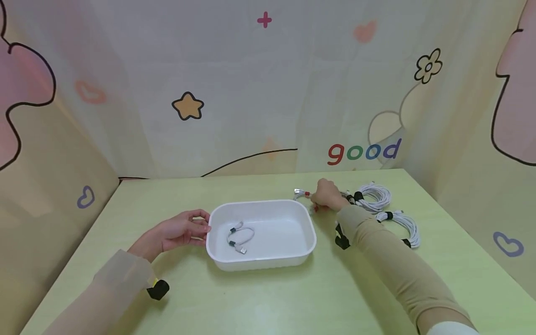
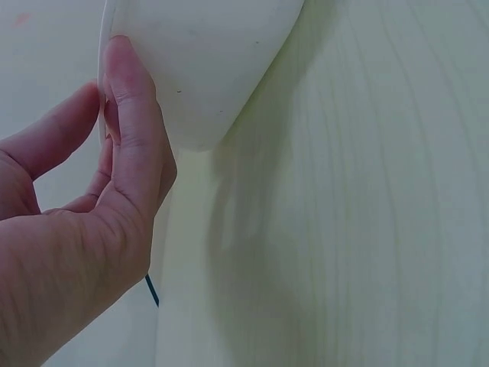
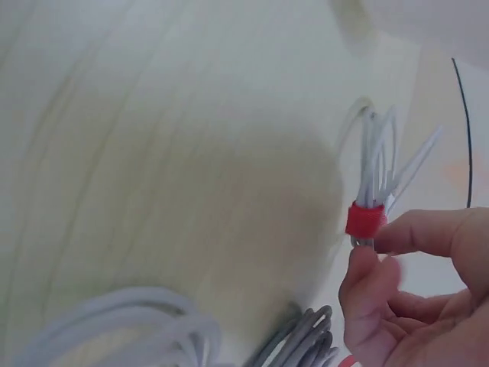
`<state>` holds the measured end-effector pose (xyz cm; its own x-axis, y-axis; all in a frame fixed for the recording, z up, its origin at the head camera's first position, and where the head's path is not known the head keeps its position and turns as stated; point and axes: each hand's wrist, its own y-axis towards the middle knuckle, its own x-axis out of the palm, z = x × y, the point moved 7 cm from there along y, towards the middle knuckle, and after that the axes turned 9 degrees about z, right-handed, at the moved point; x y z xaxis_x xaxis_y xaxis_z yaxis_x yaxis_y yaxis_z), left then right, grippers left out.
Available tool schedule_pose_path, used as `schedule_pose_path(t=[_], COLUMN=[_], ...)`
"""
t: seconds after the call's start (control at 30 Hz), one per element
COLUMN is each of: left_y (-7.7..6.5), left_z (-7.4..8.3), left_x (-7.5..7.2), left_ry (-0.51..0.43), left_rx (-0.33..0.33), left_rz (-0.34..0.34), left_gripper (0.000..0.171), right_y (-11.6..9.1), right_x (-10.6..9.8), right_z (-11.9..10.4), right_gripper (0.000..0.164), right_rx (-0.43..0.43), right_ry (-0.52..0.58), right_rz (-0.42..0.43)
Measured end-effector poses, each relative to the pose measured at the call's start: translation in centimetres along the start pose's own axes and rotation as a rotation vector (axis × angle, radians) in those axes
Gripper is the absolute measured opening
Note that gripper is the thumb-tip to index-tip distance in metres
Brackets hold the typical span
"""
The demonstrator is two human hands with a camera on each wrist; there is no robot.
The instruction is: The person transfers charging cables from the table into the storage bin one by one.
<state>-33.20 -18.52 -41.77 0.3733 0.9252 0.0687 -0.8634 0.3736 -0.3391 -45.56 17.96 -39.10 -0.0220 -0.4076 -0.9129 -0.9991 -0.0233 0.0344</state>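
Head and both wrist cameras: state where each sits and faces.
Head: head-worn, facing forward and down at the table; left hand, right hand and sleeves show.
Left wrist: worn there, facing the left hand pinching the white tub.
Right wrist: worn there, facing the right hand pinching a red-strapped cable.
Shared by head and left wrist: the tub.

the table point(image 1: 259, 302) has a pale yellow-green top, and the left wrist view shows faint wavy grain lines running through it. its far edge runs along a printed cloth. a white bin point(image 1: 261, 265) with rounded corners stands upright near the middle of the top. to the bin's right, well apart from it, lie two coils of white cable: a far coil point(image 1: 385, 196) with a black tie and a near coil point(image 1: 413, 229) with two black ties. a greyish bundle point(image 3: 312, 332), partly hidden, lies just beside the far coil.
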Motion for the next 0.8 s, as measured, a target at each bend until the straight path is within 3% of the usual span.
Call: schedule_pose_path(t=[0.23, 0.4, 0.8], left_y=[0.0, 0.1, -0.1], left_z=[-0.2, -0.1, -0.2], left_x=[0.1, 0.2, 0.1], left_ry=[-0.012, -0.01, -0.01], left_rx=[0.0, 0.007, 0.003], left_rz=[0.003, 0.001, -0.001], left_gripper=[0.022, 0.023, 0.025], right_y=[-0.2, -0.3, -0.7], right_x=[-1.1, -1.6, -2.3], right_z=[0.1, 0.4, 1.5], right_gripper=[0.024, 0.007, 0.017], right_rx=[0.039, 0.08, 0.095], right_ry=[0.106, 0.222, 0.358], right_rz=[0.048, 0.054, 0.056])
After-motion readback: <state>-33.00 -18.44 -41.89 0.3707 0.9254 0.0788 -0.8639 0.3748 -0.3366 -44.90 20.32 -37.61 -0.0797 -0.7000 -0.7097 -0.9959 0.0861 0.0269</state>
